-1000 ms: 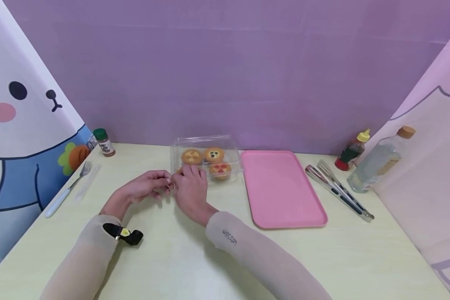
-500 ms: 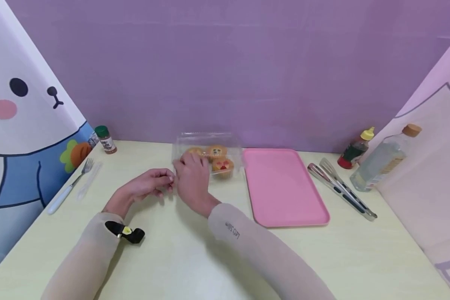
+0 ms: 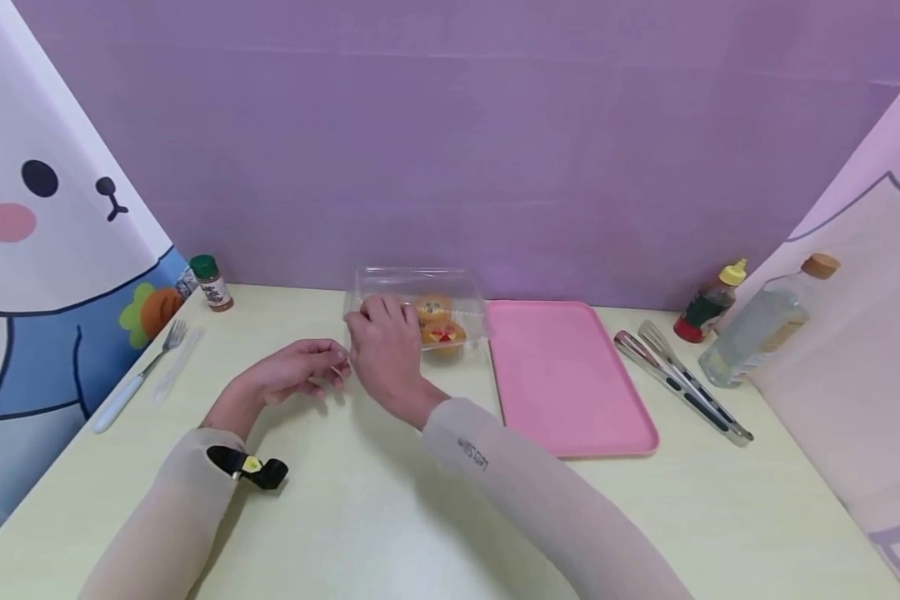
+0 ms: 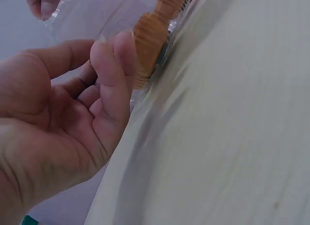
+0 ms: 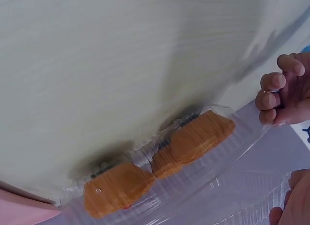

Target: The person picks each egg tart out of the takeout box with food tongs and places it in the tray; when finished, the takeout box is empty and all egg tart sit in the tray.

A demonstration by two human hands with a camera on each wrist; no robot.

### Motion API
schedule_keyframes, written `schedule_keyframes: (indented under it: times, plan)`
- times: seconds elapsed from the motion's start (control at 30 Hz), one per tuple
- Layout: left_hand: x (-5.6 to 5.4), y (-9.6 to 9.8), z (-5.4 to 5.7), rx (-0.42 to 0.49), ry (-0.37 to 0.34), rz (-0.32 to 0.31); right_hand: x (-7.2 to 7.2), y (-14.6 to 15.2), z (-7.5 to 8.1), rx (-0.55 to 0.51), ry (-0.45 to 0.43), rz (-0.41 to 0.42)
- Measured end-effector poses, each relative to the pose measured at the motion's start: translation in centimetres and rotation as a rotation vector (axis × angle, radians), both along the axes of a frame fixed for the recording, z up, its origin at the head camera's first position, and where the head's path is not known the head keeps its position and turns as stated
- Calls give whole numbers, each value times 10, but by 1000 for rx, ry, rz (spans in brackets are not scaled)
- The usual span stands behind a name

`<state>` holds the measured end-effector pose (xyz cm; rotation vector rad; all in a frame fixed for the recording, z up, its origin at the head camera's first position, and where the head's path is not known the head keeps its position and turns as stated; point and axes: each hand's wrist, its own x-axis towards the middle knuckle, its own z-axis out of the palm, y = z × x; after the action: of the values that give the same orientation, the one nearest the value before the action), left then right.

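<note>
While left hand (image 3: 294, 372) pinches its near-left corner, clear container (image 3: 471, 337) lies far-right, right hand (image 3: 387, 350) gripping lid (image 3: 442, 283).

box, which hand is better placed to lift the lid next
Probably the right hand: it reaches over the box and grips the edge of the lid. The left hand pinches at the near-left corner, so it looks better placed to steady the box.

A fork (image 3: 140, 379) lies near a green-capped jar (image 3: 213, 287), tongs (image 3: 696, 401) near a yellow-topped bottle (image 3: 705, 308) and clear bottle (image 3: 757, 327).
</note>
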<state>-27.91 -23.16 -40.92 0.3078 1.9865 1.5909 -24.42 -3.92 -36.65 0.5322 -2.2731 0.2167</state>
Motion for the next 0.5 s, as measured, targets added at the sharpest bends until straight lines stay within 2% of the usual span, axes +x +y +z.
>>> schedule_keyframes:
  times: [0.3, 0.5]
  plan:
    - [3, 8, 3, -5, -27, 29, -3, 2, -4, -25, 16, 18]
    - [2, 9, 1, -1, -30, 34, -6, 4, 5, -23, 16, 15]
